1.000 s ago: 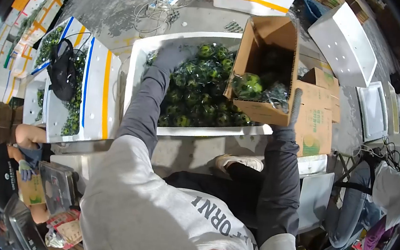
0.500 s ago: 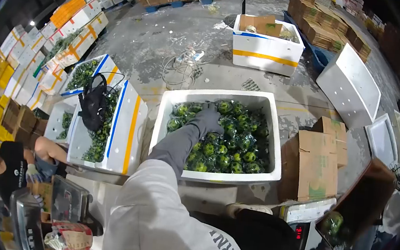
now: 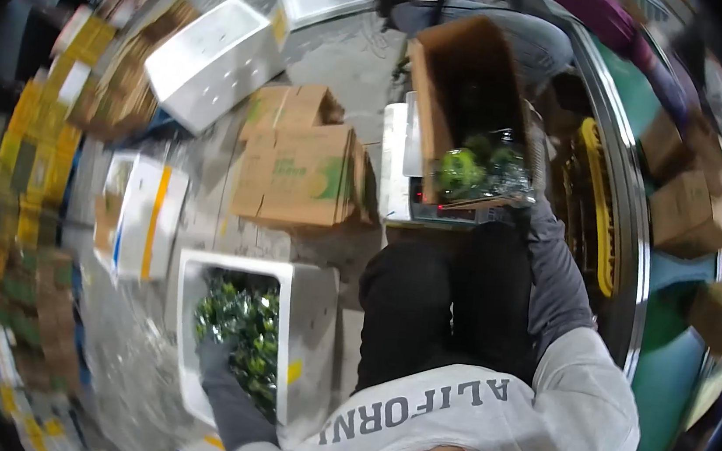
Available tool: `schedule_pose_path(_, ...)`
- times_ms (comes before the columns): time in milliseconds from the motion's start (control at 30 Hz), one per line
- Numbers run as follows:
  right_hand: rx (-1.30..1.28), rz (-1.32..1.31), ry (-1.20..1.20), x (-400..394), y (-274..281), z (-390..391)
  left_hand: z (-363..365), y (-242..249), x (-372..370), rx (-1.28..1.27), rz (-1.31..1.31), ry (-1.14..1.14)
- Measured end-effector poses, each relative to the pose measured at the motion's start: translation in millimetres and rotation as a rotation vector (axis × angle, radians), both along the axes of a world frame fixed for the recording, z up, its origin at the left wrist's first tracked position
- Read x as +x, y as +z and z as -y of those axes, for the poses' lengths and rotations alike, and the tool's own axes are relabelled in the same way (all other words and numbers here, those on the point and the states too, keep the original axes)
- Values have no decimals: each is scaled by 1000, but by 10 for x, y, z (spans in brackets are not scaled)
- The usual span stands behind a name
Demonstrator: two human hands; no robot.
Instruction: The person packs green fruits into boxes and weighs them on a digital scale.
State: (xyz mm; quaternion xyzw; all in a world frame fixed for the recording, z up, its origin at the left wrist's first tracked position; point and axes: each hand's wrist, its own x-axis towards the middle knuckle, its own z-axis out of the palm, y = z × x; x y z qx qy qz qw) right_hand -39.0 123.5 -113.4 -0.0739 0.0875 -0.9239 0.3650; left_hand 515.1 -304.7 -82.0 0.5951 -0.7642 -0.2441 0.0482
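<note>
My left hand point(image 3: 213, 358), in a grey glove, reaches into a white foam box point(image 3: 306, 343) on my left. It is at the packs of round green produce in clear plastic point(image 3: 244, 314); motion blur hides its fingers. At the upper right, an open cardboard box point(image 3: 434, 101) stands tilted on a white scale point(image 3: 396, 160) with red digits. A few plastic-wrapped green pieces point(image 3: 463, 170) lie at its near end. My right hand point(image 3: 530, 186), also gloved, grips that box's right side near the front corner, partly hidden by it.
Folded cardboard cartons point(image 3: 292, 170) stand between the foam box and the scale. Farther off are an empty white foam box point(image 3: 215, 60) and another with a yellow stripe point(image 3: 146, 216). A yellow crate point(image 3: 596, 206) sits on the right, and a person in jeans point(image 3: 529, 45) is beyond the cardboard box.
The view has swung right, bringing the cardboard box and scale to the upper middle and the filled foam box to the left. My left hand stays in the foam box, my right at the cardboard box.
</note>
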Motion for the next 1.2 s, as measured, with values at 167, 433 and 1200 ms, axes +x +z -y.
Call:
schedule_pose_path(167, -153, 83, -104, 52, -357, -114, -645, 848, -1145, -81, -638, -63)
schedule_pose_path(433, -155, 47, -17, 177, -335, -101, -2028, 2028, -3501, -308, -952, -1226)
schedule_pose_path(1200, 839, -423, 540, 388, -118, -168, -2061, 439, -5285, 674, -724, -955)
